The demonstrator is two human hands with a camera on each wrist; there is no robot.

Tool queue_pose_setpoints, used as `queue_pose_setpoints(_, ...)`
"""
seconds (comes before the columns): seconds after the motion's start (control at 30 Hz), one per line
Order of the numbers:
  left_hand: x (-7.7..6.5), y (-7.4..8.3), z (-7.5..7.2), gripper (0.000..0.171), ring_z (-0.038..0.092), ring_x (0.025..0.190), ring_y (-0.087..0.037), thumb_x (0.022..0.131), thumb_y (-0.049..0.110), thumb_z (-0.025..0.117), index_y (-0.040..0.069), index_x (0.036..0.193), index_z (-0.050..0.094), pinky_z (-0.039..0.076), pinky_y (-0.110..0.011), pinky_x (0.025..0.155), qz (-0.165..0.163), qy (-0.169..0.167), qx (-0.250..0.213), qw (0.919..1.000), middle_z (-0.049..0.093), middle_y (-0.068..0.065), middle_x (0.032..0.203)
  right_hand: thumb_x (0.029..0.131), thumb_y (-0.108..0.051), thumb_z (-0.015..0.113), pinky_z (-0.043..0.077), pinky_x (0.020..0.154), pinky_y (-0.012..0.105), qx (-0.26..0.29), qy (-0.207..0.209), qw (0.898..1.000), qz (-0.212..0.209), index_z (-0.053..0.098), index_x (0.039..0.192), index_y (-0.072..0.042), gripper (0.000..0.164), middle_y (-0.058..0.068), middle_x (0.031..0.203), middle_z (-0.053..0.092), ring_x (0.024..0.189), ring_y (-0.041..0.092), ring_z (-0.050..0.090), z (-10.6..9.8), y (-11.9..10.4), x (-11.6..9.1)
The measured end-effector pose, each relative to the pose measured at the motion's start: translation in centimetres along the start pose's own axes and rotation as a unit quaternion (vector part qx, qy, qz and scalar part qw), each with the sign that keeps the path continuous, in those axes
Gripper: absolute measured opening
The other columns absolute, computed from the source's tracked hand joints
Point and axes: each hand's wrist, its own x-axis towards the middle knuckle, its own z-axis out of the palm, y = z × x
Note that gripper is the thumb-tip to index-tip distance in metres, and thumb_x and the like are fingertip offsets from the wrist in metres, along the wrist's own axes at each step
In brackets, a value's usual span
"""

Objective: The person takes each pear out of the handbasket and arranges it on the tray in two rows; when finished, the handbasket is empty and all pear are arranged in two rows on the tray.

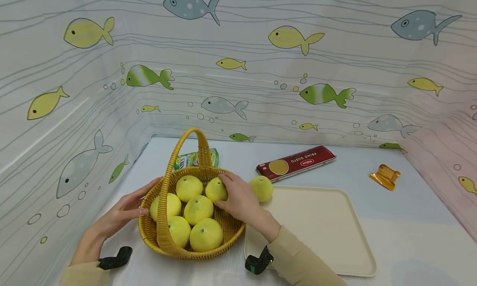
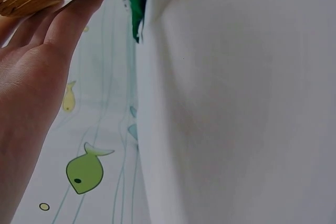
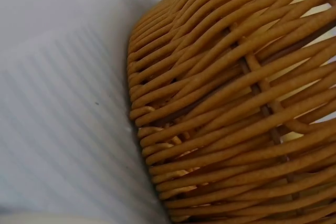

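Note:
A yellow wicker basket (image 1: 186, 255) with a tall arched handle stands in front of me, holding several round yellow-green fruits (image 1: 198, 210). Over its far right side, my right hand (image 1: 240, 197) grips one such fruit (image 1: 215, 189) between thumb and fingers, inside the rim. My left hand (image 1: 124, 209) touches the basket's left side, its fairly straight fingers against the outer wall and its thumb by the rim. The left wrist view has those fingers (image 2: 68, 24) under the wicker. Only the basket's woven side (image 3: 226, 108) fills the right wrist view; the right hand is out of it.
Right of the basket lies a cream tray (image 1: 320, 228), with a single yellow-green fruit (image 1: 262, 189) at its far left corner. Behind stand a dark red biscuit packet (image 1: 298, 162) and, past the basket, a green packet (image 1: 215, 157). An orange wrapper (image 1: 385, 177) lies far right.

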Motion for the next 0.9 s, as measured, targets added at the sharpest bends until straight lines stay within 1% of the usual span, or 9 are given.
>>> queue_pose_setpoints(0.1,0.0,-0.16,-0.04,0.073,0.016,0.149,0.007,0.095,-0.009,0.042,-0.001,0.159,0.009,0.025,-0.008,0.109,-0.005,0.0,-0.002,1.0,0.01,-0.003,0.169,0.079,-0.028,0.086,0.051,0.1,0.041,-0.011,0.003,1.0,-0.004,0.053,0.141,-0.005,0.074,0.01,0.142,0.055,0.127,0.026,0.056,0.08,-0.01,-0.13)
queue_pose_setpoints(0.23,-0.04,-0.3,-0.07,0.073,0.016,0.148,0.009,0.095,-0.009,0.042,0.0,0.159,0.008,0.025,-0.008,0.109,-0.012,0.003,-0.002,0.9999,0.01,-0.001,0.169,0.077,-0.024,0.088,0.051,0.1,0.04,-0.01,0.009,1.0,-0.01,0.054,0.14,-0.005,0.074,0.01,0.141,0.056,0.127,0.026,0.056,0.17,0.02,-0.25)
queue_pose_setpoints(0.37,0.04,-0.1,-0.01,0.072,0.015,0.148,0.009,0.095,-0.009,0.042,-0.001,0.159,0.009,0.024,-0.007,0.109,-0.008,0.003,-0.001,1.0,0.012,0.001,0.169,0.077,-0.023,0.088,0.051,0.1,0.04,-0.007,0.016,1.0,-0.009,0.055,0.139,-0.005,0.073,0.01,0.139,0.057,0.127,0.025,0.056,0.28,0.11,-0.29)
queue_pose_setpoints(0.57,0.1,0.03,-0.05,0.072,0.016,0.149,0.007,0.095,-0.01,0.041,-0.001,0.159,0.009,0.025,-0.008,0.109,-0.004,-0.001,-0.003,1.0,0.013,0.003,0.169,0.075,-0.024,0.089,0.052,0.098,0.04,-0.001,0.031,0.999,-0.012,0.057,0.136,-0.006,0.07,0.008,0.135,0.061,0.122,0.025,0.059,0.42,0.3,-0.25)
queue_pose_setpoints(0.77,0.08,0.13,0.04,0.072,0.016,0.149,0.006,0.095,-0.009,0.041,0.0,0.159,0.009,0.026,-0.008,0.109,-0.002,-0.003,-0.005,1.0,0.013,0.003,0.169,0.074,-0.022,0.09,0.053,0.097,0.039,0.013,0.046,0.999,-0.024,0.058,0.135,-0.005,0.071,0.008,0.136,0.06,0.12,0.025,0.061,0.44,0.45,-0.28)
queue_pose_setpoints(0.9,0.02,-0.07,-0.05,0.073,0.016,0.149,0.006,0.095,-0.01,0.04,0.001,0.159,0.009,0.025,-0.008,0.109,-0.001,-0.005,-0.008,1.0,0.012,0.002,0.169,0.074,-0.022,0.09,0.053,0.096,0.038,0.031,0.06,0.997,-0.029,0.059,0.135,-0.005,0.071,0.008,0.137,0.06,0.12,0.025,0.061,0.46,0.53,-0.26)
